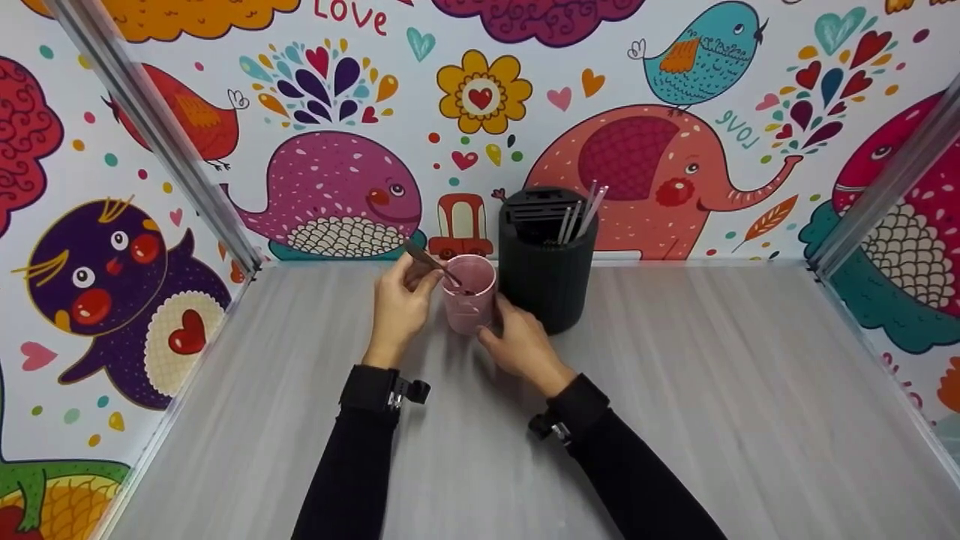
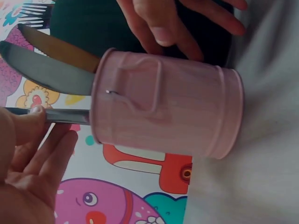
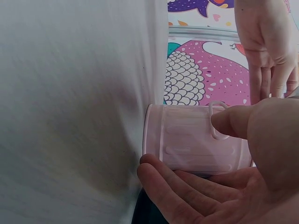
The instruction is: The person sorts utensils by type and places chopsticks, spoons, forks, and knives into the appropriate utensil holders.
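Note:
A pink metal cup (image 1: 470,300) with a small wire handle stands upright on the table, left of a dark holder. My left hand (image 1: 401,311) is at its rim and pinches a piece of metal cutlery (image 2: 70,116) between thumb and fingers; the lower end is hidden inside the cup. Two knife blades (image 2: 56,77) also stick up out of the cup in the left wrist view. My right hand (image 1: 521,341) grips the cup's right side, its thumb (image 3: 231,122) over the wire handle and its fingers (image 3: 177,191) along the opposite wall.
The tall dark cutlery holder (image 1: 547,277), with a slotted top and several thin light sticks (image 1: 581,217), stands close beside the cup. Fork tines (image 2: 35,16) show in front of the wall in the left wrist view. A patterned back wall (image 1: 480,187) rises behind the grey table (image 1: 712,390).

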Tool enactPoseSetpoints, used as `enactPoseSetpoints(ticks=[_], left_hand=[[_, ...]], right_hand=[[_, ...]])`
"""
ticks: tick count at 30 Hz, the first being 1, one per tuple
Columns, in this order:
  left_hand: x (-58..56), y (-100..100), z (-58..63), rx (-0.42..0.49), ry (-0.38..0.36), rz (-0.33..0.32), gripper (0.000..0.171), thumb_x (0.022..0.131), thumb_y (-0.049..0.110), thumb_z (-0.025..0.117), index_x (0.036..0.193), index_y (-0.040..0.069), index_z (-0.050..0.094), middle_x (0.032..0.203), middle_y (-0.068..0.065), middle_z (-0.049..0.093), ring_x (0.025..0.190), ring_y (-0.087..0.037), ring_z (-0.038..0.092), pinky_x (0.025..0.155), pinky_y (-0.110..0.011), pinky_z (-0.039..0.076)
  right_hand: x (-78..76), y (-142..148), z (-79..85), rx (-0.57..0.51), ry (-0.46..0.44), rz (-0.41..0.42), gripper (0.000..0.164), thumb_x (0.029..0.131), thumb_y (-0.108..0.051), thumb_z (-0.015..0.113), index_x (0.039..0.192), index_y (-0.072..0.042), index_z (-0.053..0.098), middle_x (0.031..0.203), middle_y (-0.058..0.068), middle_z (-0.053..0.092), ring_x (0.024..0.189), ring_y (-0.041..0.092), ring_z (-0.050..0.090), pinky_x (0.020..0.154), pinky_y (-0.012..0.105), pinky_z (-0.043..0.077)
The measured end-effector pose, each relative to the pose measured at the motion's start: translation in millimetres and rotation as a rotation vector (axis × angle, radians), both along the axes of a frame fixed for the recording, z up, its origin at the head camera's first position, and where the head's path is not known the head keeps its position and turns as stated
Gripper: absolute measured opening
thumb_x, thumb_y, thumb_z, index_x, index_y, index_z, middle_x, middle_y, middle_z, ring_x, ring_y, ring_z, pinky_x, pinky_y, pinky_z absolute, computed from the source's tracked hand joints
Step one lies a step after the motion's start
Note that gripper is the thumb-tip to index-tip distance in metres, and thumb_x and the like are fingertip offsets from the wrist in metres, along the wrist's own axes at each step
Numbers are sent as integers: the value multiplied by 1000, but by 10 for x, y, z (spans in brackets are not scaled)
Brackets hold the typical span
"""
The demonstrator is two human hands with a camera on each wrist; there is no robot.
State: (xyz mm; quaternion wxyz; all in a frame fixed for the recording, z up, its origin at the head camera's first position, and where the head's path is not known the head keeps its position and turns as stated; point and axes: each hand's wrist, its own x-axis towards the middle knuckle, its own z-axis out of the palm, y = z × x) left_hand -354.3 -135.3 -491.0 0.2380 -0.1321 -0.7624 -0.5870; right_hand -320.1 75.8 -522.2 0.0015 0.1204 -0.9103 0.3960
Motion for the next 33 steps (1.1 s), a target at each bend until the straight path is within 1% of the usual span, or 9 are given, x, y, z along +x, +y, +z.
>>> enactPoseSetpoints(ticks=[4, 7, 9, 13, 21, 24, 27, 30, 33], left_hand=[[-7, -9, -27, -57, -13, 41, 13, 100, 7, 81, 112, 3, 78, 110, -12, 85, 102, -26, 83, 95, -40, 67], [-11, -12, -38, -98, -22, 75, 12, 99, 9, 82, 109, 6, 78, 108, -10, 86, 100, -25, 83, 94, -44, 66], [-12, -10, -38, -103, -15, 84, 12, 98, 9, 83, 109, 5, 78, 107, -10, 86, 99, -26, 83, 94, -45, 67], [-12, -6, -35, -83, 5, 71, 14, 98, 7, 82, 110, 2, 78, 107, -14, 85, 100, -30, 84, 95, -46, 67], [-39, -28, -132, -98, -41, 90, 14, 98, 8, 83, 111, 4, 79, 107, -13, 85, 101, -29, 83, 96, -51, 67], [-52, -41, -167, -117, -42, 91, 15, 97, 10, 84, 111, 4, 80, 106, -13, 85, 101, -30, 82, 97, -50, 66], [-71, -54, -204, -164, -49, 99, 13, 99, 11, 82, 111, 6, 81, 106, -12, 84, 103, -29, 80, 96, -49, 65], [-86, -65, -233, -201, -51, 101, 11, 102, 9, 79, 110, 4, 83, 112, -12, 83, 103, -28, 78, 95, -46, 65], [-95, -78, -246, -224, -59, 97, 12, 103, 8, 76, 112, 2, 83, 117, -13, 81, 104, -27, 76, 93, -43, 63]], right_hand=[[-1, 5, 0, -1, -4, -5, 77, 104, -26, 74, 169, 0, 41, 163, 24, 58, 149, 36, 60, 126, 52, 48], [-4, 6, -2, 0, 1, -9, 77, 104, -26, 74, 168, 1, 42, 162, 24, 59, 148, 37, 61, 125, 52, 49], [-4, 6, -2, 1, 0, -8, 76, 104, -26, 74, 168, 1, 42, 161, 25, 59, 148, 38, 61, 125, 52, 49], [-4, 2, -1, 3, -5, -9, 76, 104, -27, 74, 167, 2, 42, 161, 26, 59, 148, 39, 60, 126, 53, 48], [-12, -3, -5, 13, 11, 7, 76, 103, -25, 73, 168, 0, 42, 156, 24, 65, 142, 36, 66, 122, 52, 52], [-11, -4, -4, 12, 14, 4, 76, 103, -25, 74, 168, -1, 43, 154, 24, 66, 141, 36, 66, 121, 53, 52], [-13, -5, -3, 9, 11, -1, 76, 103, -26, 74, 168, -1, 43, 154, 24, 66, 141, 37, 66, 121, 53, 52], [-16, -6, -4, 13, 5, -4, 76, 103, -26, 74, 168, -2, 43, 154, 24, 66, 142, 37, 65, 122, 53, 51], [-18, -6, -5, 16, -4, -5, 76, 104, -26, 74, 168, -2, 43, 154, 24, 66, 142, 37, 65, 122, 53, 51]])
